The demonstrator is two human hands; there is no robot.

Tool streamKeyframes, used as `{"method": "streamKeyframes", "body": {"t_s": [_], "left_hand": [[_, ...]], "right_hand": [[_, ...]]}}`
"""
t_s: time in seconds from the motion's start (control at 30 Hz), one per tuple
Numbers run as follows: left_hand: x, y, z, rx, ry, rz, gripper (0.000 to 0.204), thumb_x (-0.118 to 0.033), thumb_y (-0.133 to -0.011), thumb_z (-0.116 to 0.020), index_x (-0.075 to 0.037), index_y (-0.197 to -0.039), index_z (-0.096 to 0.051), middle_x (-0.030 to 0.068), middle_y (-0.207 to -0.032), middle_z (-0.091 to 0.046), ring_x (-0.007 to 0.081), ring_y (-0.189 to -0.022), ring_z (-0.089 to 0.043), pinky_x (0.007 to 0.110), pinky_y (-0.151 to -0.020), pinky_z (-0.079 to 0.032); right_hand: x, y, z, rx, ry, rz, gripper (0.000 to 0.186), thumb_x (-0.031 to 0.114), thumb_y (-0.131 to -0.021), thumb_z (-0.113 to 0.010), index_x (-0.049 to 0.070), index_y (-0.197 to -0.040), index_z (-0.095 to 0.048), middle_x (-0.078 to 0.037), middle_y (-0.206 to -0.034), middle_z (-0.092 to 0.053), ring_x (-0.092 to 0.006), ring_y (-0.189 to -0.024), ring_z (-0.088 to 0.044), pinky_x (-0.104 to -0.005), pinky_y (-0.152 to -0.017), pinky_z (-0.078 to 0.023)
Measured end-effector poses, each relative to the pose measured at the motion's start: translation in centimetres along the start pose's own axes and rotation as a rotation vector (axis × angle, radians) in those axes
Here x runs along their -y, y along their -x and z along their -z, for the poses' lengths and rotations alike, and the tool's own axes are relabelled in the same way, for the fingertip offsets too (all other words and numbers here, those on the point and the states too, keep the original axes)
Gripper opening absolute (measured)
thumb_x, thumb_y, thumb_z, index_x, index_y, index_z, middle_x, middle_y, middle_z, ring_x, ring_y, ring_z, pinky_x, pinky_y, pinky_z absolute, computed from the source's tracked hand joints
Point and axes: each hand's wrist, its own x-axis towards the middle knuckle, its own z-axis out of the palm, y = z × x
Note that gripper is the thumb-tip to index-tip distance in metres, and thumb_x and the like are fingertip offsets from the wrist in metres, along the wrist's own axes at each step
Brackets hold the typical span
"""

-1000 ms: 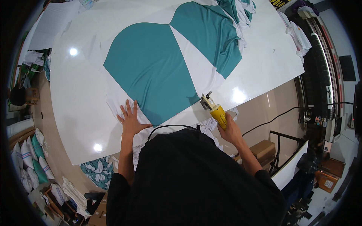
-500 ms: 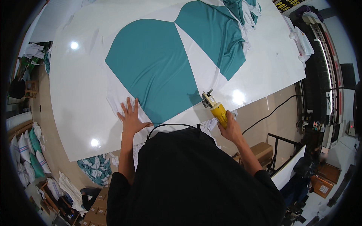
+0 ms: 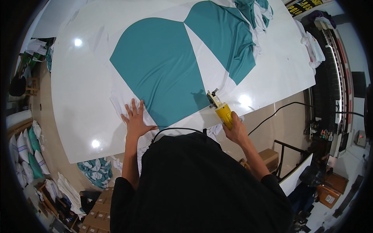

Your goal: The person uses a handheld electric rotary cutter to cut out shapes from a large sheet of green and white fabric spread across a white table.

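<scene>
A large teal and white fabric (image 3: 159,70) lies on a white table, its teal parts curved at the far edge and split by a white wedge. My left hand (image 3: 136,121) rests flat with spread fingers on the near left border of the fabric. A yellow electric fabric cutter (image 3: 223,115) is gripped in my right hand (image 3: 237,132), fingers wrapped round its body. Its metal head points away from me, at the near right corner of the larger teal part. Whether the blade touches the cloth cannot be made out.
The white table (image 3: 79,97) ends close to my body. Crumpled teal and white cloth (image 3: 258,15) lies at the far right. A black cable (image 3: 279,108) runs off to the right. Below the table at left is a patterned cloth heap (image 3: 95,173); cardboard boxes (image 3: 97,215) stand nearer.
The cutter has shifted slightly left and away from me, its head turned a little. The cable on the right has moved. My left hand stays on the fabric.
</scene>
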Motion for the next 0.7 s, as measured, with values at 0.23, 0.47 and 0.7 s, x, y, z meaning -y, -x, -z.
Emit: {"method": "streamKeyframes", "body": {"t_s": [0.23,0.47,0.7], "left_hand": [[0.2,0.2,0.0,-0.019,0.01,-0.007,0.149,-0.066,-0.044,-0.094,-0.021,-0.166,-0.019,0.017,-0.173,-0.005,0.056,-0.154,-0.002,0.084,-0.109,-0.014],[0.1,0.1,0.2,-0.024,0.003,-0.009,0.15,-0.067,-0.044,-0.094,-0.021,-0.166,-0.018,0.0175,-0.172,-0.008,0.0561,-0.154,-0.003,0.084,-0.109,-0.015],[0.1,0.2,0.2,-0.021,-0.01,-0.009,0.152,-0.068,-0.044,-0.093,-0.021,-0.166,-0.017,0.0186,-0.172,-0.01,0.056,-0.154,-0.004,0.084,-0.109,-0.015]], "right_hand": [[1.8,-0.2,-0.4,-0.007,-0.013,-0.077,0.06,0.021,-0.09,-0.07,-0.003,-0.134,-0.038,-0.035,-0.117,-0.061,-0.0535,-0.094,-0.065,-0.0562,-0.078,-0.055],[2.6,-2.9,-1.1,-0.066,-0.104,-0.03,0.057,0.021,-0.091,-0.068,-0.003,-0.133,-0.037,-0.036,-0.117,-0.059,-0.0556,-0.098,-0.063,-0.0579,-0.081,-0.053],[4.0,-6.8,-0.7,-0.072,-0.107,-0.04,0.054,0.022,-0.09,-0.068,-0.002,-0.128,-0.038,-0.036,-0.114,-0.06,-0.0556,-0.096,-0.064,-0.0584,-0.08,-0.053]]}}
